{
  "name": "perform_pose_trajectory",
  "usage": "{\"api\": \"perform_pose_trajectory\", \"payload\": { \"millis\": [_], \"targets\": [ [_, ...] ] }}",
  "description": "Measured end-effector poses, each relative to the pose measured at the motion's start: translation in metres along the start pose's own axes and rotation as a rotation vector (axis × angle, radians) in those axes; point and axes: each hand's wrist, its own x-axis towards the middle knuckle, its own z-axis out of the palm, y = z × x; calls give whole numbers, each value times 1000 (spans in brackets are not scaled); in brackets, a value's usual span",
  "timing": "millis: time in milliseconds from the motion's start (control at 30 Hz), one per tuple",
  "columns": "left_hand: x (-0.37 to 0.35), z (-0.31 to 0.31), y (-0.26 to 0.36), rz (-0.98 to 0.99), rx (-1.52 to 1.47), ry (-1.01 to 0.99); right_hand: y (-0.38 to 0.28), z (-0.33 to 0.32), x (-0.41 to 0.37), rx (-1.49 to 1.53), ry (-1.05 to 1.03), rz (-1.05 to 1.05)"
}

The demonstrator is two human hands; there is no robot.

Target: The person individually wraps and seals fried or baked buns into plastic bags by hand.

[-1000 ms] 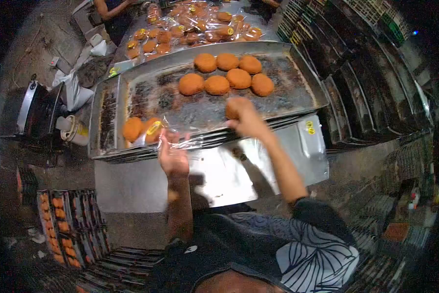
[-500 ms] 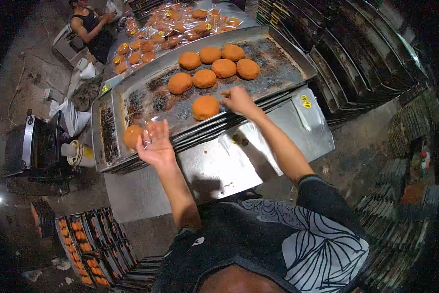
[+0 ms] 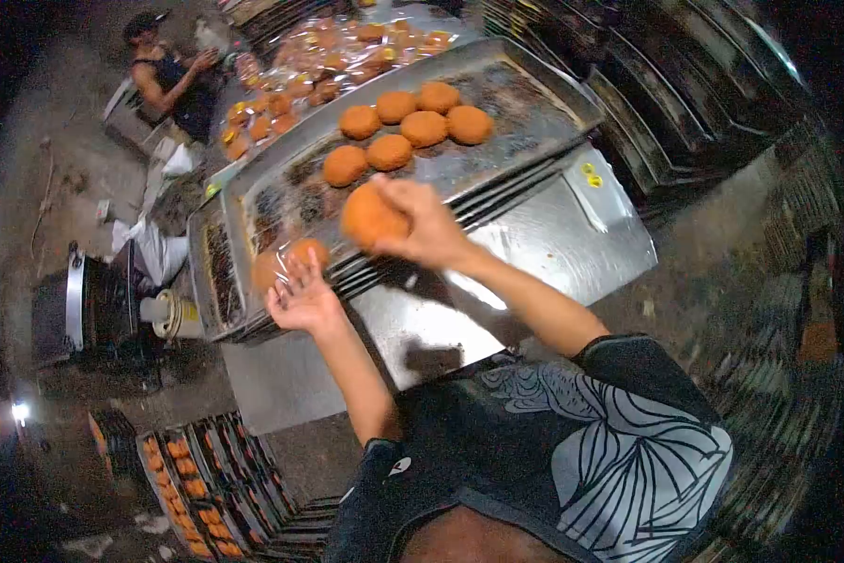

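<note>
My right hand [image 3: 424,223] grips a round orange bun [image 3: 370,215] and holds it just above the near edge of a dark metal baking tray [image 3: 525,103]. My left hand [image 3: 300,296] holds a clear plastic bag [image 3: 276,267] at the tray's near left corner, with a bun [image 3: 306,251] inside it. Several more buns [image 3: 408,127] lie in two rows on the far part of the tray.
The tray rests on a stack of trays over a shiny steel table [image 3: 534,253]. Packed buns [image 3: 337,56] cover the table's far end, where another person [image 3: 173,80] works. Crates of buns [image 3: 187,479] stand on the floor at left. Stacked empty trays [image 3: 684,84] line the right.
My right hand has picked the loose bun up from the tray and brought it left toward my left hand. The view has tilted slightly.
</note>
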Motion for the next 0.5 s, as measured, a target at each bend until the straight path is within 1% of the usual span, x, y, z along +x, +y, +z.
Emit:
{"api": "perform_pose_trajectory", "payload": {
  "millis": [33,67,100,133,167,200,233,300,333,367,400,433,467,500],
  "targets": [
    [-9,-2,-13,37,66,19,-23,-5,-1,-22,-28,-57],
    [-19,-6,-30,76,153,-126,-32,-6,1,-48,-55,-41],
    [-25,-4,-38,38,169,-122,-37,-8,0,-72,-81,-21],
    [-32,4,-42,-33,257,-162,-38,-14,-7,-86,-69,15],
    [-40,12,-44,-104,345,-198,-38,-19,-16,-3,-106,21],
    [-54,23,-40,-337,382,-196,-38,-24,-25,83,-142,19],
    [-62,17,-48,-357,387,-194,-36,-29,-39,12,-200,23],
    [-77,4,-67,-289,479,-251,-26,-36,-47,34,-80,-16],
    [-78,-1,-74,-305,386,-297,-21,-36,-49,39,-85,-11],
    [-78,-4,-80,-296,390,-284,-17,-35,-50,-9,85,15],
    [-78,0,-88,-235,470,-314,-13,-33,-48,-55,252,33],
    [-81,8,-92,-169,549,-340,-12,-33,-51,-38,236,23],
    [-88,18,-93,-204,551,-361,-12,-37,-59,69,191,132],
    [-90,17,-95,-186,552,-355,-12,-42,-67,172,150,240]
  ]
}}
